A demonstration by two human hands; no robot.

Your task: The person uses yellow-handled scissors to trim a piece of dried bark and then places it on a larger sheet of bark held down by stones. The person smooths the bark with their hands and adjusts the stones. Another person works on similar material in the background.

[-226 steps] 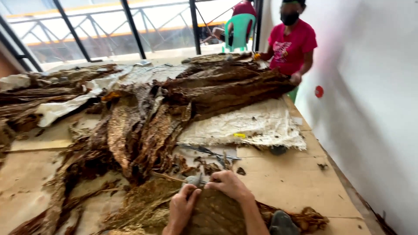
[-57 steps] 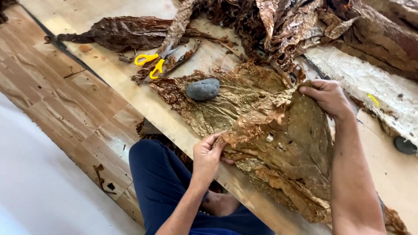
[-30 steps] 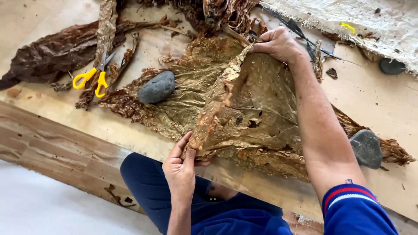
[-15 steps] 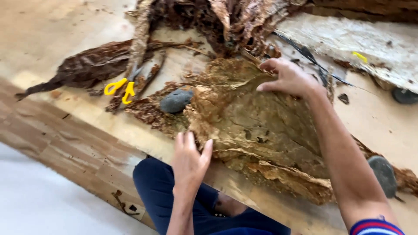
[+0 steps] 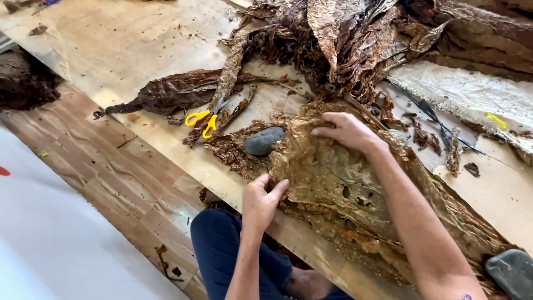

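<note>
A large dried brown leaf (image 5: 333, 178) lies spread on top of a flat stack of such leaves at the near edge of a low plywood table (image 5: 127, 50). My left hand (image 5: 261, 200) pinches the leaf's near left edge. My right hand (image 5: 347, 132) rests palm down on its far part, fingers curled on the leaf's top edge. A grey stone (image 5: 262, 141) sits on the stack just left of the leaf, between my hands and the scissors.
Yellow-handled scissors (image 5: 202, 119) lie left of the stone among leaf scraps. A heap of crumpled dark leaves (image 5: 344, 39) fills the table's far side. A second grey stone (image 5: 513, 272) rests at the lower right. White sacking (image 5: 472, 91) lies at right. My knee (image 5: 222, 244) is below the table edge.
My left hand has closed onto the leaf's near edge after hovering open. My right hand has slid down and left on the leaf, and the view has shifted slightly.
</note>
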